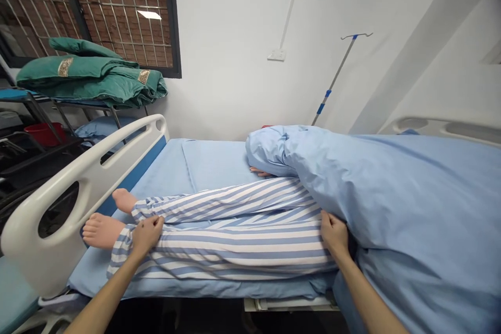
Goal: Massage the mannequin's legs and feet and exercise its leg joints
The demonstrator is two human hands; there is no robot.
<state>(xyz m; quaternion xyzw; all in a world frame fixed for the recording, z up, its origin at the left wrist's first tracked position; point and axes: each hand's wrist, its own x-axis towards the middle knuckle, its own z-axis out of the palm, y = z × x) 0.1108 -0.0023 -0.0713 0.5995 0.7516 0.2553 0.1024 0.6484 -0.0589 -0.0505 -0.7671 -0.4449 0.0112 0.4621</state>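
A figure in blue-and-white striped trousers lies on the bed, its bare feet toward the footboard. My left hand is closed on the trouser fabric of the nearer leg, just above the ankle. Farther up the same leg, at the thigh, my right hand pinches the striped cloth beside the edge of a light blue quilt. The quilt covers the figure's upper body. Fingertips of the figure show from under its far edge.
The bed's white footboard rises at the left. Against the wall stands an IV pole. Folded green quilts lie on a rack below the barred window, with a red bucket lower down. The light blue sheet covers the mattress.
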